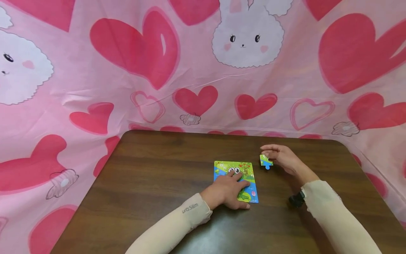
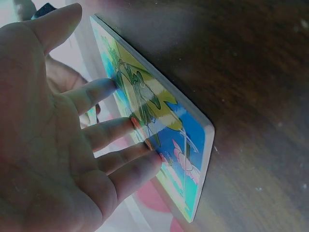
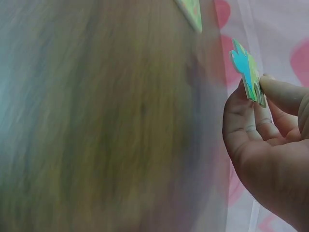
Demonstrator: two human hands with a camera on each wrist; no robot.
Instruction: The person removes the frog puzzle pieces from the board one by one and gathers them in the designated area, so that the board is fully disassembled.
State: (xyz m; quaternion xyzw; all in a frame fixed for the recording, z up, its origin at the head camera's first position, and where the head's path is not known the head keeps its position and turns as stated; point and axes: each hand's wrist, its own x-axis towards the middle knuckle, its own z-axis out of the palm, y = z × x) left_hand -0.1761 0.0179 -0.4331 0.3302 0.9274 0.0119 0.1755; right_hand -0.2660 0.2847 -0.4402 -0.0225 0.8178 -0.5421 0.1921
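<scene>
A frog jigsaw puzzle (image 1: pixel 252 194), bright green and blue, lies flat on the brown wooden table (image 1: pixel 152 190). Across its middle and left side my left hand (image 1: pixel 226 190) rests with fingers spread, covering much of the frog; the eyes show above the fingertips. In the left wrist view, straight fingertips touch the glossy face of the puzzle (image 2: pixel 186 159). To the right of the board, my right hand (image 1: pixel 283 158) pinches a small jigsaw piece (image 1: pixel 265 161) between thumb and fingers. Yellow-green and blue, that piece (image 3: pixel 246 70) has a rounded blue tab pointing toward me.
A pink cloth (image 1: pixel 196 77) with hearts and rabbit faces hangs behind the table and along its sides. The table's far edge (image 1: pixel 190 133) runs a short way beyond the puzzle. A dark device (image 1: pixel 297 199) sits at my right wrist.
</scene>
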